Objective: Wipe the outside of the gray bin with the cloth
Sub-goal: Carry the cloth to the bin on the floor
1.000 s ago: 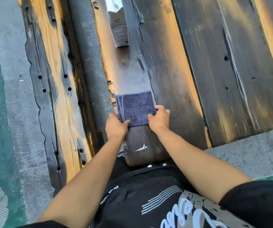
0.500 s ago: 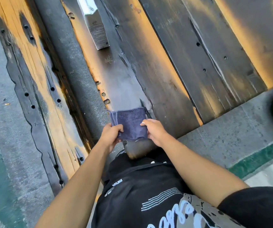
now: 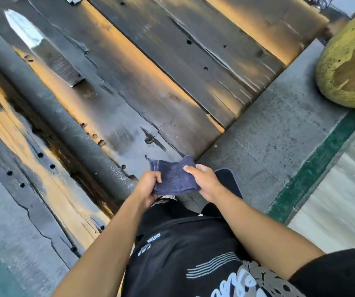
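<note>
A folded dark blue cloth [image 3: 173,179] is held up in front of my body, off the wooden table. My left hand [image 3: 149,185] pinches its left edge and my right hand [image 3: 204,181] pinches its right edge. The cloth hangs over the near corner of the dark wooden table [image 3: 172,82]. No gray bin shows in this view.
A white and grey carton [image 3: 43,50] lies on the table at the far left. A wooden bench [image 3: 33,168] runs along the left. A large yellow-green round object [image 3: 348,65] sits at the right on the concrete floor [image 3: 268,146], beside a green painted stripe [image 3: 313,163].
Both hands lifted the cloth off the table and pulled it toward my body. The view swung to the right, bringing the floor and the round yellow-green object into sight.
</note>
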